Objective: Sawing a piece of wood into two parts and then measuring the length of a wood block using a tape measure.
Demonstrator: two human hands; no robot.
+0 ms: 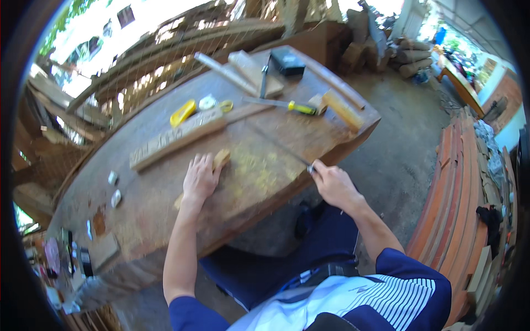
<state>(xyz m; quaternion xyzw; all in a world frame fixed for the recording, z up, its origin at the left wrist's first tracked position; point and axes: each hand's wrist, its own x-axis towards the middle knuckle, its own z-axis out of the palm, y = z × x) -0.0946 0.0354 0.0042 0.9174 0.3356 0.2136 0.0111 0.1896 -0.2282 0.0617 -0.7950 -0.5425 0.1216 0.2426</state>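
My left hand (pixel 200 177) presses a light piece of wood (pixel 222 158) onto the worktable, its fingers closed over it. One end shows past my fingertips; the rest is mostly hidden under the hand. My right hand (pixel 333 183), at the table's near edge, is wrapped round the handle of a long thin metal tool (pixel 280 147). The dark blade slants left and away over the table, apart from the held wood; its exact kind is unclear. Pale sawdust (pixel 256 168) lies between my hands. Beyond the left hand rests a thick wooden bar with carved letters (pixel 176 139).
On the worktable (pixel 149 207) lie a yellow tool (pixel 183 113), a white roll (pixel 207 102), a yellow-handled tool with a long blade (pixel 301 107), a black box (pixel 287 61) and a wooden block (pixel 343 111). Reddish planks (pixel 450 182) are stacked on the right.
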